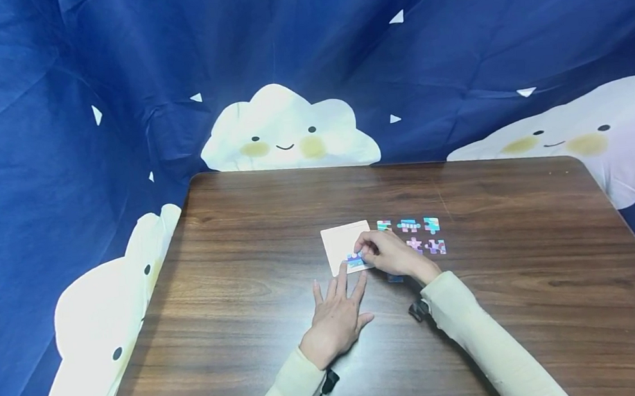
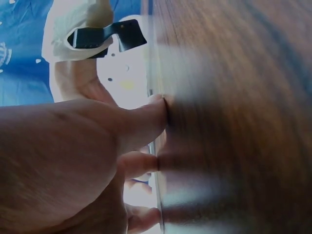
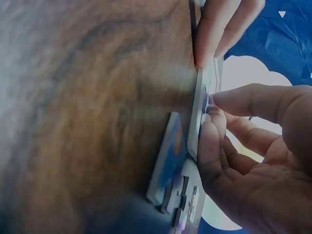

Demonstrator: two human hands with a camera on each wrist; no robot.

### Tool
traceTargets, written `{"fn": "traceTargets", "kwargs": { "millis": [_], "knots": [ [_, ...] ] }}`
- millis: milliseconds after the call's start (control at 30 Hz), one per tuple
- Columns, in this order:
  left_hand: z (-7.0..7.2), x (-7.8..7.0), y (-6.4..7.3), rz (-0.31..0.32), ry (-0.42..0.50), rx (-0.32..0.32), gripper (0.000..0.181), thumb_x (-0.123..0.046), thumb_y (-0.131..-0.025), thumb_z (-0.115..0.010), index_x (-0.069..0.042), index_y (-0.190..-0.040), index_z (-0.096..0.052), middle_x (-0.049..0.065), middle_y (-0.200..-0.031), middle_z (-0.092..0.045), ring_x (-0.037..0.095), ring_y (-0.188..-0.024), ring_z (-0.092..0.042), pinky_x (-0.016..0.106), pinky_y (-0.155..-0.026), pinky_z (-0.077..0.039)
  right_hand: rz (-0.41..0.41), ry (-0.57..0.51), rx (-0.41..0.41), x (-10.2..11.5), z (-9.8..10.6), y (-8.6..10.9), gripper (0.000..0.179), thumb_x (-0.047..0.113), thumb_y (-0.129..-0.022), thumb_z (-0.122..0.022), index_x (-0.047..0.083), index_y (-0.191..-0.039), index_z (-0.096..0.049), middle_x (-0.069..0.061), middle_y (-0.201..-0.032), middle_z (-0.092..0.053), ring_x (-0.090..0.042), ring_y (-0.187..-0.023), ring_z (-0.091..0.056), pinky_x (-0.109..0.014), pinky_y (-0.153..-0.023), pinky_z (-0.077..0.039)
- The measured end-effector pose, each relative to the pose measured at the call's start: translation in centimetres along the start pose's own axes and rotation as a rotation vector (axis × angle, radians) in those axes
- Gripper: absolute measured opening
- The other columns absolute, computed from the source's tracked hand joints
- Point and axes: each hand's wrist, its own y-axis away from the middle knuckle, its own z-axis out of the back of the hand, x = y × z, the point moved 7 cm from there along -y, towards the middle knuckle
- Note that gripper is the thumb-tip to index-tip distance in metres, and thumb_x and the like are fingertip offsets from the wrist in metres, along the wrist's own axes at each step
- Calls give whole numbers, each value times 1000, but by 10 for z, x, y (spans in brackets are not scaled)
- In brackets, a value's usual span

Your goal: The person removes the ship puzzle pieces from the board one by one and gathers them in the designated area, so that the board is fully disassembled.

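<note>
A white puzzle board (image 1: 338,241) lies on the table, with a blue-and-purple jigsaw piece (image 1: 353,261) in its near part. My right hand (image 1: 388,252) is over the board's right side, thumb and fingertips pinching a small jigsaw piece (image 3: 210,101) low against the surface; the fingers hide most of it. Spread flat at the board's near edge, my left hand (image 1: 335,322) has straight fingers, one fingertip reaching onto the board beside the blue-and-purple piece. In the left wrist view, the left thumb (image 2: 146,122) rests on the wood.
Several loose jigsaw pieces (image 1: 408,226) lie right of the board, some partly behind the right hand. A blue piece (image 1: 395,277) sits below the right wrist. The brown wooden table (image 1: 241,245) meets a blue cloud-patterned curtain (image 1: 278,47) at its back.
</note>
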Motion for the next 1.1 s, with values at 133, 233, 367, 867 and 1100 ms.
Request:
{"fn": "traceTargets", "kwargs": {
  "millis": [133, 233, 367, 867, 1100],
  "knots": [
    [0, 0, -1, 4, -17, 4, 75, -53, -100, -59, -26, -165, -33, 23, -174, -12, 34, -147, -44, 70, -119, -33, -20, 10, -14, 1, 0, 0, 17, -2, -92, -61, 3, -106, -69, -4, -87, -61, -13, -79, -53, -26, -77, -44],
    [-1, 0, -3, 4, -34, 6, 75, -55, -99, -60, -27, -164, -34, 24, -173, -15, 34, -145, -44, 70, -118, -35, -34, 8, -17, 1, -1, 0, 19, -5, -88, -62, 3, -105, -69, -6, -86, -60, -13, -78, -52, -25, -75, -43],
    [-2, 1, -5, 5, -48, 10, 75, -56, -99, -60, -27, -164, -35, 24, -172, -19, 35, -146, -44, 70, -118, -35, -32, 24, -31, 2, 0, -1, 16, -2, -87, -68, 4, -102, -68, -7, -86, -59, -15, -78, -52, -24, -72, -43],
    [1, 2, -5, 0, -55, 11, 76, -57, -99, -58, -26, -164, -34, 24, -172, -20, 35, -149, -42, 69, -118, -35, -16, -76, 21, 3, 0, -1, 11, 9, -94, -75, 6, -96, -64, -3, -84, -60, -14, -77, -53, -22, -69, -45],
    [-1, 1, -5, 4, -47, 27, 76, -57, -99, -58, -27, -165, -32, 24, -172, -20, 35, -150, -40, 70, -119, -35, 1, -110, -34, -4, 5, 4, 8, 13, -99, -70, 8, -99, -65, -3, -87, -62, -13, -78, -54, -22, -72, -47]
  ]
}}
